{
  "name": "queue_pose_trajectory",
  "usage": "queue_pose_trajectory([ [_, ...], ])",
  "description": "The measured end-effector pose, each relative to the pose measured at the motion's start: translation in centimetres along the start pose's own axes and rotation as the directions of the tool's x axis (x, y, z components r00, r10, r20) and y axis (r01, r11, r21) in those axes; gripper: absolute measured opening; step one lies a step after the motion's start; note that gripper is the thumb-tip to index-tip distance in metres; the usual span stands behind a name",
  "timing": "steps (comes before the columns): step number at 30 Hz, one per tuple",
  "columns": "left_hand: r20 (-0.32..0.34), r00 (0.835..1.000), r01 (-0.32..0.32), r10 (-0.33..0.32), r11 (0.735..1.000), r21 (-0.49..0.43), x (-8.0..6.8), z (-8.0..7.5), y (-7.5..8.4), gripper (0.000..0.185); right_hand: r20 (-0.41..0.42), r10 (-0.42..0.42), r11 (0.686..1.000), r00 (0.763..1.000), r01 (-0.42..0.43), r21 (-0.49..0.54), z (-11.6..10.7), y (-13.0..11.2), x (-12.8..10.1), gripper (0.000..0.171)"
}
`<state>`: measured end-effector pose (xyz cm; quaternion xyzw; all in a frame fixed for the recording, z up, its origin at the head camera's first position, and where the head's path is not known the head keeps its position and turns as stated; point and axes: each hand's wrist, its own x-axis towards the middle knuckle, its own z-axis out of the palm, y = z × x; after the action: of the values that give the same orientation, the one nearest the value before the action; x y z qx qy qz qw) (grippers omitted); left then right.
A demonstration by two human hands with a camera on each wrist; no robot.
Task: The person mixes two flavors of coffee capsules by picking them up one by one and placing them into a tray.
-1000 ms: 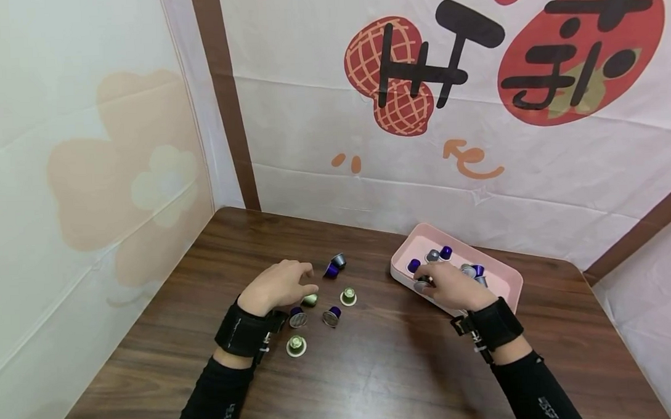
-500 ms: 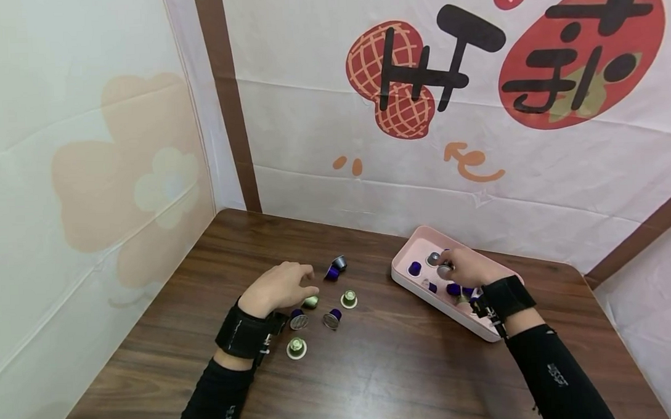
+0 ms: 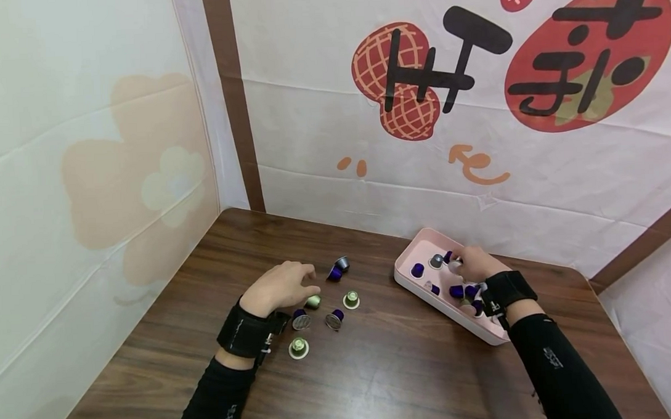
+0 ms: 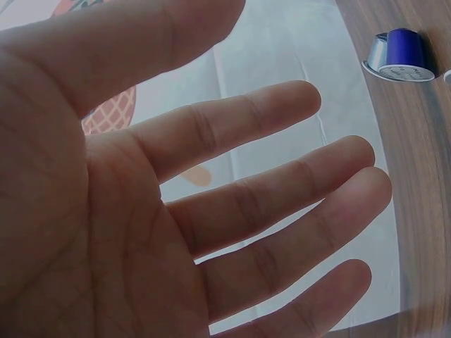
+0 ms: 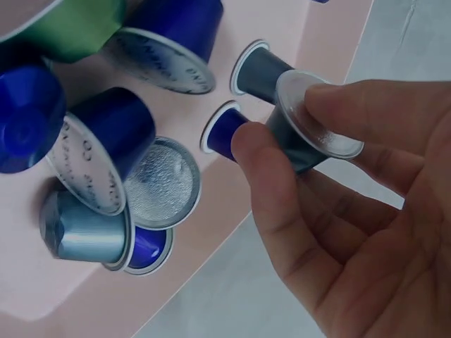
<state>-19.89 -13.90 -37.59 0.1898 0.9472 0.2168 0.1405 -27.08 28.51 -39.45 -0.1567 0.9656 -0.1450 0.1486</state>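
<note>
Now the right hand [image 5: 366, 211] pinches a grey pod [image 5: 299, 137] over the pink tray [image 3: 420, 246], so dropping it in looks next, while the left hand [image 3: 283, 286], fingers loose and holding nothing, rests among pods on the tabletop [image 3: 374, 368].

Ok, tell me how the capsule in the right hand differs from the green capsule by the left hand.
The grey capsule is pinched between the right hand's thumb and fingers above the pink tray; the green capsule lies free on the table beside the open left hand. One is grey, the other green. Both look like the same small flanged coffee pod.
</note>
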Motion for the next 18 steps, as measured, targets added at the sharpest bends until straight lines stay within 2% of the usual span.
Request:
queue_pose_trajectory([
  [9,0.011,1.0,0.003,-0.003,1.0,-0.009,0.0,0.1,0.4,0.031,-0.07,-0.004,0.998,0.998,0.0,-0.066,-0.6,-0.2,-1.1,0.032],
  [12,0.021,1.0,0.007,-0.006,1.0,-0.016,0.1,0.3,0.5,0.031,-0.119,-0.031,0.998,0.992,0.025,-0.054,-0.6,-0.8,-2.0,0.031],
  [18,0.03,0.999,0.011,-0.011,1.0,0.004,0.1,0.6,0.5,0.032,-0.194,-0.021,0.999,0.981,0.03,0.043,0.2,-3.6,-4.6,0.03],
])
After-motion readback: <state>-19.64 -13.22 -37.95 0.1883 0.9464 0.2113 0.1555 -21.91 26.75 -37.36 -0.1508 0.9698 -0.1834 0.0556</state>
